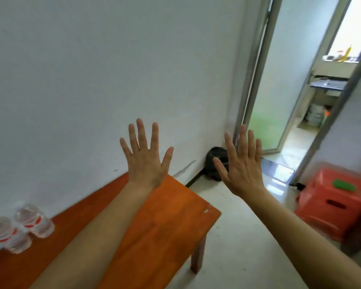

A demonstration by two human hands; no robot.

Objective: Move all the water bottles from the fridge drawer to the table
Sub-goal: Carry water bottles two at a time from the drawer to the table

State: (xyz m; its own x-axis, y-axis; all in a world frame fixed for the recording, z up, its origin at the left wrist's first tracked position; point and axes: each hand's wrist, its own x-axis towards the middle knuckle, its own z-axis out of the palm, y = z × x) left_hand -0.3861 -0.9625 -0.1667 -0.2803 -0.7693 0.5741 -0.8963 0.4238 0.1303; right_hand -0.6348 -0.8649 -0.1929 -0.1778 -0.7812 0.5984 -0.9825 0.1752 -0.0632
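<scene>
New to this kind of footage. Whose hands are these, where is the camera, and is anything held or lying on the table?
No machine here: a person wears one wide-angle camera on the head, so the single picture looks forward and down at their own hands. The left hand and right hand are raised with fingers spread, holding nothing. Below the left hand is an orange table; a water bottle and a second bottle sit close together near its left end. A red stool stands at right, a dark bag in the corner.
</scene>
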